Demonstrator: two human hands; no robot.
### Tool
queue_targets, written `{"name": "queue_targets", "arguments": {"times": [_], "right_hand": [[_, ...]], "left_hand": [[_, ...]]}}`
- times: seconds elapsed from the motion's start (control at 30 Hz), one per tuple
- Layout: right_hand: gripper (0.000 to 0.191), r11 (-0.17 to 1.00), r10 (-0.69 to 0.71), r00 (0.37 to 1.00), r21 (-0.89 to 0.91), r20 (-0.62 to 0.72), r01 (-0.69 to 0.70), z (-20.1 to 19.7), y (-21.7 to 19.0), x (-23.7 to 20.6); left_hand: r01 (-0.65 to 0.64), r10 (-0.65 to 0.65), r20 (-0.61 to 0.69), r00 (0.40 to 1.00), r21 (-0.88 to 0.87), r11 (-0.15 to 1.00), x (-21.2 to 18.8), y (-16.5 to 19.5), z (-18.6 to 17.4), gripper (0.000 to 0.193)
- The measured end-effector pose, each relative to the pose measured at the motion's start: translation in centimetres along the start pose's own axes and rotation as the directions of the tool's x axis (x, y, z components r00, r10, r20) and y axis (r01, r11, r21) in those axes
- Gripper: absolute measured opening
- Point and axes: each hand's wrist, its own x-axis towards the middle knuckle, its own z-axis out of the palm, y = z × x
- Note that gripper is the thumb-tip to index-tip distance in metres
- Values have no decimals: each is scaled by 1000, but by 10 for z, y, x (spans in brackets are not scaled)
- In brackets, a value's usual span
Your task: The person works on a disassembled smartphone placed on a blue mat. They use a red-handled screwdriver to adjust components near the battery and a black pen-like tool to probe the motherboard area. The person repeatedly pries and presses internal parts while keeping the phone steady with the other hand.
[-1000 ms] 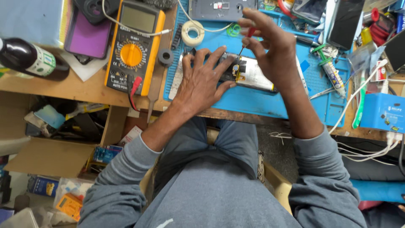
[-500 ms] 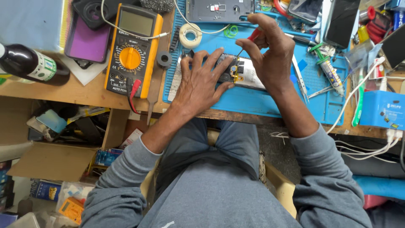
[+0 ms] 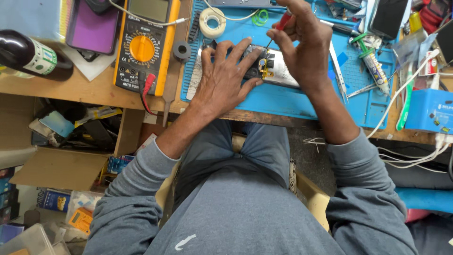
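Left hand [image 3: 225, 78] lying flat with fingers spread, pressing down the opened phone [image 3: 276, 71] on the blue mat [image 3: 283, 101], right hand [image 3: 304, 45] pinching a red-handled screwdriver [image 3: 278, 29], tip angling down-left into the phone, phone lying crosswise.

A matt blue rubbery mat [image 3: 302, 101] is laid on worn wood [image 3: 85, 92]. Glossy yellow plastic is seen on the multimeter [image 3: 144, 45].
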Motion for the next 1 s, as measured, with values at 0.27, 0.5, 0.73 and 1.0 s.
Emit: {"name": "queue_targets", "arguments": {"times": [0.27,0.5,0.73,1.0], "right_hand": [[57,1000,-12,999,7,34,11,4,3,3],[77,1000,21,993,9,-119,-20,-3,11,2],[64,957,142,961,279,-237,-73,-6,66,38],[54,975,47,995,220,-90,-26,58,69,79]], "left_hand": [[19,-19,19,1000,14,1000,2,-2,0,64],[20,-20,-28,999,22,1000,-3,7,-19,64],[29,-30,-135,990,-14,999,-21,8,-30,63],[81,-119,-252,960,-155,985,-16,-6,-31,45]]}}
